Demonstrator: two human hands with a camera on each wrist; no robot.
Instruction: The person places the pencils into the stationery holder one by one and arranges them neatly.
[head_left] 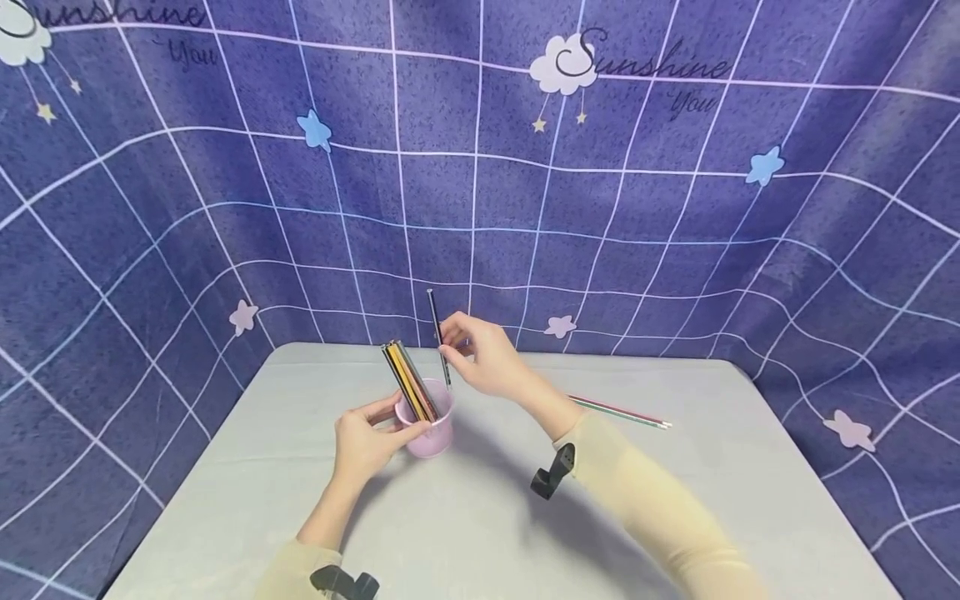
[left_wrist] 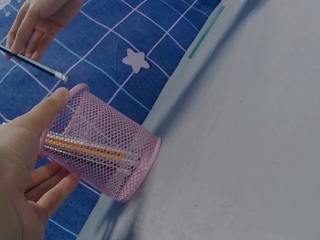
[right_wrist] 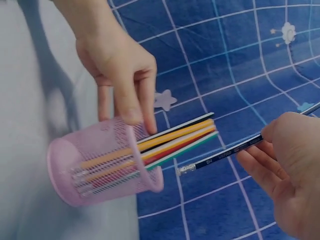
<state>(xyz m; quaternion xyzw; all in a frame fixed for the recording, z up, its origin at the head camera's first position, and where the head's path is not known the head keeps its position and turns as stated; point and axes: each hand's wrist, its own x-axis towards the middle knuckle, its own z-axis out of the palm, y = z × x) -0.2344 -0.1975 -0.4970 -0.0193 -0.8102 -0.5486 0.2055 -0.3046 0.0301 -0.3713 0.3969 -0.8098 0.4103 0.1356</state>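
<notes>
A pink mesh pencil cup (head_left: 430, 440) stands upright on the table, holding several pencils (right_wrist: 185, 137) in black, yellow, red and green that lean to one side. My left hand (head_left: 365, 442) holds the cup near its rim, thumb on one side and fingers on the other. With thumb and fingertips, my right hand (head_left: 486, 354) pinches a dark pencil (head_left: 435, 315), slightly tilted. The pencil's lower end, with a pale tip and silvery band, hovers just above the cup's rim, apart from the other pencils.
To the right on the grey tabletop (head_left: 675, 517) lie a red pencil (head_left: 606, 405) and a green pencil (left_wrist: 206, 31), side by side. A blue gridded curtain (head_left: 510, 200) rises behind the table and along its sides.
</notes>
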